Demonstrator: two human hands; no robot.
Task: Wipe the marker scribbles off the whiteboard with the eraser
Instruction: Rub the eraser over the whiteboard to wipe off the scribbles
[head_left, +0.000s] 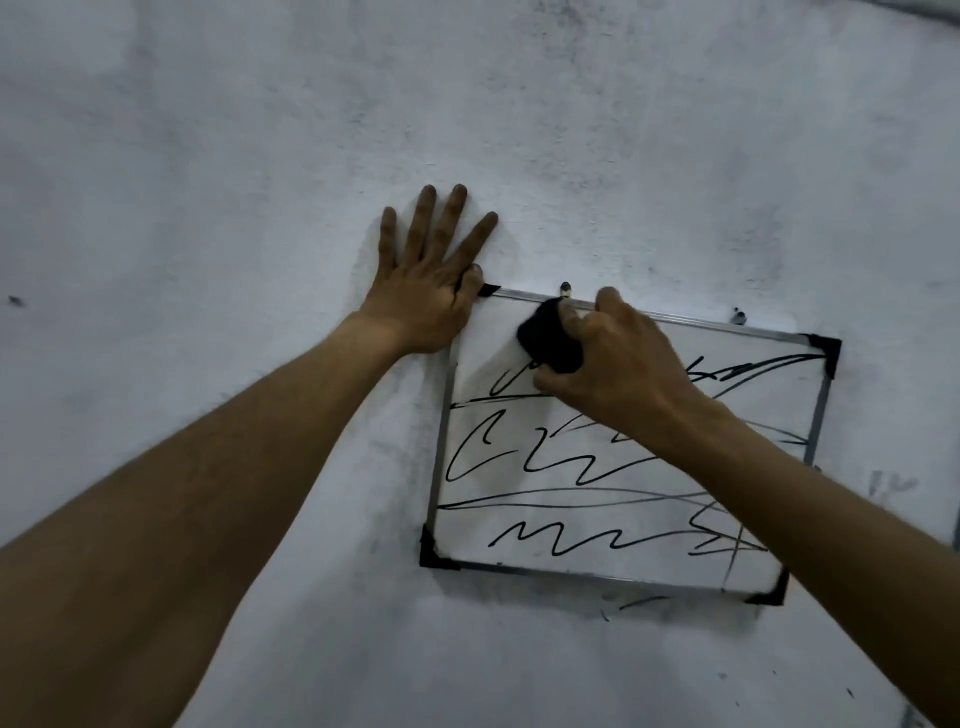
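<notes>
A small whiteboard (519, 519) with a metal frame and black corner caps hangs tilted on the wall. Black marker scribbles (561, 462) cross most of its face; the strip near its top left is white. My right hand (618, 364) grips a black eraser (548, 340) and presses it on the board's upper left part, just under the top rail. My left hand (431, 280) lies flat on the wall with fingers spread, its thumb against the board's top left corner.
The board hangs on a rough white wall (260, 182) with grey smudges. Two nails or hooks (565, 287) stick out above the top rail. A few stray marker marks (639, 603) sit on the wall below the board.
</notes>
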